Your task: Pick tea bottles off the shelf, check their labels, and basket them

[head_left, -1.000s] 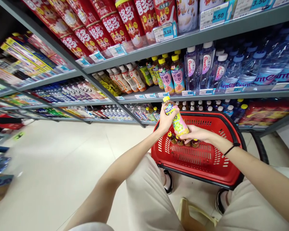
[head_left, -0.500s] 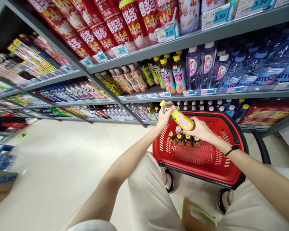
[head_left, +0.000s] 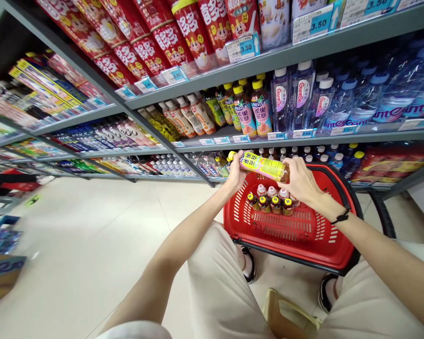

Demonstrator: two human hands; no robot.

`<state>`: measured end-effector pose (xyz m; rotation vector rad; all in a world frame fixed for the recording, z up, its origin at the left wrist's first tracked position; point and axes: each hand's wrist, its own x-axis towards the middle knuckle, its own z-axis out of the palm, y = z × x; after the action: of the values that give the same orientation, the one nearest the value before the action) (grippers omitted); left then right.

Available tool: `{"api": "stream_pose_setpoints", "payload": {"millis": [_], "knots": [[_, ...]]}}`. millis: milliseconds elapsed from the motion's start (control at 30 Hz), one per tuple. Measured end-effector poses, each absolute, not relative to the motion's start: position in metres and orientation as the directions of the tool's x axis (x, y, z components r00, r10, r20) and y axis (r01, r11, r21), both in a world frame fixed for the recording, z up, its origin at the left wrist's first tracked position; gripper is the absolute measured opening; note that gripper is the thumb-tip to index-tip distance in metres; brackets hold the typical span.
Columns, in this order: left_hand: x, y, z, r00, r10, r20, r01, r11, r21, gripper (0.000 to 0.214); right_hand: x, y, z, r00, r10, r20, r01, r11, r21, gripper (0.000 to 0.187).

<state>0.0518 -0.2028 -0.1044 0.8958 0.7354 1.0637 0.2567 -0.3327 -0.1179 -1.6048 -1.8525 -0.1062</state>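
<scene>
A yellow-capped tea bottle lies nearly level between my hands, its yellow label facing me. My left hand is closed around the cap end, and my right hand grips the base. Below the bottle stands a red shopping basket with slotted walls. Inside it, several small bottles with yellow caps stand in a row, and white-capped bottles stand behind them, partly hidden by my right hand.
Ahead, a grey shelf holds pink-labelled tea bottles, water bottles and red cans. The basket's black handle hangs at its right. A beige stool is between my legs. A cardboard box sits on the floor at left.
The bottle has been turned about its length, so a yellow side of the label shows instead of the pink one. It is now more level, and more white-capped bottles are visible.
</scene>
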Motion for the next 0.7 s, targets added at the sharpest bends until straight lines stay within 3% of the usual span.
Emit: {"api": "stream_pose_setpoints", "payload": {"millis": [100,233,333,433,567,700], "knots": [[0.051,-0.204,-0.1,0.348,0.935,-0.074,-0.424,0.227,0.877,0.058,0.259,-0.334,-0.115,-0.032,0.838,0.544,0.884,0.278,-0.377,0.054],[0.047,-0.204,-0.092,0.366,0.929,-0.061,-0.482,0.245,0.841,0.056,0.254,-0.337,-0.113,0.083,0.882,0.464,0.738,0.259,-0.624,0.061],[0.044,-0.203,-0.087,0.356,0.933,-0.056,-0.511,0.245,0.824,0.049,0.246,-0.337,-0.115,0.188,0.932,0.311,0.506,0.179,-0.844,0.061],[0.043,-0.205,-0.083,0.355,0.934,-0.038,-0.539,0.238,0.808,0.045,0.238,-0.333,-0.119,0.228,0.959,0.167,0.183,0.126,-0.975,0.05],[0.043,-0.209,-0.078,0.388,0.921,-0.028,-0.567,0.263,0.781,0.043,0.231,-0.33,-0.122,0.198,0.976,-0.086,-0.173,-0.052,-0.984,0.042],[0.046,-0.212,-0.078,0.391,0.92,-0.04,-0.577,0.278,0.768,0.044,0.228,-0.335,-0.116,0.038,0.964,-0.264,-0.356,-0.234,-0.905,0.049]]}}
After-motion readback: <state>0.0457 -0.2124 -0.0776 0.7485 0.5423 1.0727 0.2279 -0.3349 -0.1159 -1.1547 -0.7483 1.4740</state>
